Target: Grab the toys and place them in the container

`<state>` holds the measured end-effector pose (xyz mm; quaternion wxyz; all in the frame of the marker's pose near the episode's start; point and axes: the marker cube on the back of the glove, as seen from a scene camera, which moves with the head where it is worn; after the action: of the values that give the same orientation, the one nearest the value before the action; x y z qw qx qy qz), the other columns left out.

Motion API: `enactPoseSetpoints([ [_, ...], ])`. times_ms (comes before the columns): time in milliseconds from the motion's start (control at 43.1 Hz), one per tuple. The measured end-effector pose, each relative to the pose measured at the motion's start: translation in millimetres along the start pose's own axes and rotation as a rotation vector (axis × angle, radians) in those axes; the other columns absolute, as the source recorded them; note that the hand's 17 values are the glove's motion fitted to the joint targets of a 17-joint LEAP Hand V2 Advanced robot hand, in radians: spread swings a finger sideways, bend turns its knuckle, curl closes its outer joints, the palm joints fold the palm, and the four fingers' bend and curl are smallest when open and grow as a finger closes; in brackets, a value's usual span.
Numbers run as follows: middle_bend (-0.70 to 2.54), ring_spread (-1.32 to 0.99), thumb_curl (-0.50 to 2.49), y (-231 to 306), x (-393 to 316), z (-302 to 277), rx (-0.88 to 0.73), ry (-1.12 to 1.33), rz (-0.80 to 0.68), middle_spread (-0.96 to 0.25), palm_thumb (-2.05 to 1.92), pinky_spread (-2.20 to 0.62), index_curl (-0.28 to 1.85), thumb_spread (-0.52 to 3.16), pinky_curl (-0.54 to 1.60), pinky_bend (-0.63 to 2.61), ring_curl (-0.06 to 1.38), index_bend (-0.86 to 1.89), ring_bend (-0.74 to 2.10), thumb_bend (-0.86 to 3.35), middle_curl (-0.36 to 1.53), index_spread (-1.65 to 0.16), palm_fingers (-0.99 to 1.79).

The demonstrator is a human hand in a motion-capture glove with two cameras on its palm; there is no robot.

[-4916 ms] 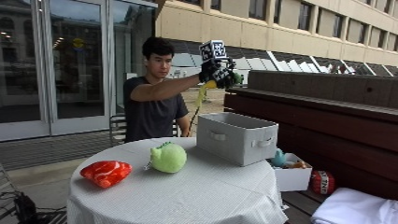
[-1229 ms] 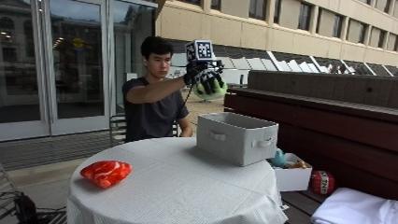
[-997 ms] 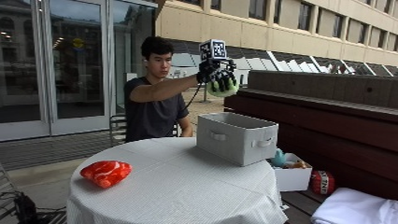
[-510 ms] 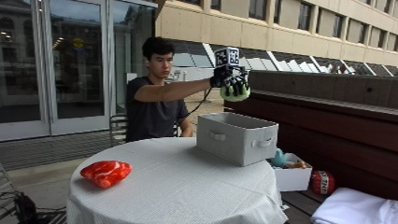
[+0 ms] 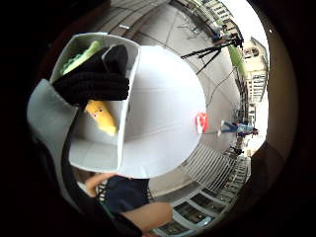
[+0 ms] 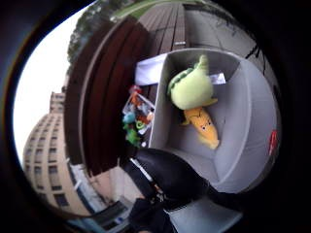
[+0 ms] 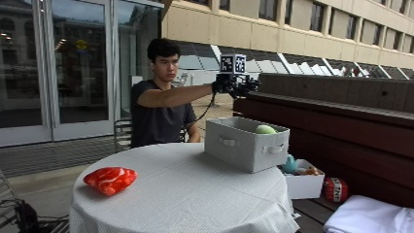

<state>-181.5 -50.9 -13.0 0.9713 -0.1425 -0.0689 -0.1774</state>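
**Green toy down in the container, gloved hand empty above it**

Outside view: the person sits behind a round bench (image 7: 187, 194) covered with a white cloth, right arm stretched out level. The gloved hand (image 7: 234, 86) hangs in the air well above the grey fabric container (image 7: 244, 143), which stands on the far side of the bench. Its fingers look spread and hold nothing. The rounded top of a green toy (image 7: 265, 129) shows just over the container's rim — directly below the hand and clearly apart from it. A red toy (image 7: 111, 179) lies on the cloth near the opposite edge of the bench, well apart from the container. Beside the bench, a white box (image 7: 304, 184) of small toys sits on a lower wooden ledge.

Thumb-side palm view: the container (image 6: 243, 121) lies open below the palm, and the green toy (image 6: 192, 90) rests inside it, touching a yellow toy (image 6: 204, 127). A black-gloved finger (image 6: 170, 177) crosses the near rim, holding nothing.

Little-finger-side palm view: gloved fingers (image 5: 94, 86) reach across the container (image 5: 94, 153) without gripping anything; part of the yellow toy (image 5: 102, 117) and a strip of the green toy (image 5: 81, 57) show past them. The red toy (image 5: 201, 122) is a small patch at the edge of the white cloth.
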Motion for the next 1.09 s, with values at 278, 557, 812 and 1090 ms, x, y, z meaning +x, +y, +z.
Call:
enactPoseSetpoints([
  [278,0.19,-0.04,0.39,18.9,90.1,-14.4,0.152,0.051,0.089,-0.03,-0.11,-0.05,0.11,0.93,0.44,1.40,0.30,0.04,0.52,-0.09,0.50,-0.27,-0.21],
  [557,0.20,-0.01,0.32,54.4,209.3,-7.8,0.150,0.068,0.233,-0.03,-0.10,-0.01,0.09,0.93,0.40,1.35,0.29,0.04,0.48,-0.09,0.48,-0.27,-0.18],
  [812,0.18,-0.01,0.28,92.2,328.6,15.2,0.111,0.035,0.385,-0.04,-0.10,0.01,0.11,0.93,0.37,1.30,0.29,0.10,0.46,-0.08,0.46,-0.29,-0.12],
  [1090,0.19,-0.01,0.25,106.0,418.5,63.4,0.135,0.070,0.463,-0.05,-0.09,0.02,0.12,0.92,0.35,1.27,0.29,0.09,0.45,-0.08,0.44,-0.29,-0.11],
])
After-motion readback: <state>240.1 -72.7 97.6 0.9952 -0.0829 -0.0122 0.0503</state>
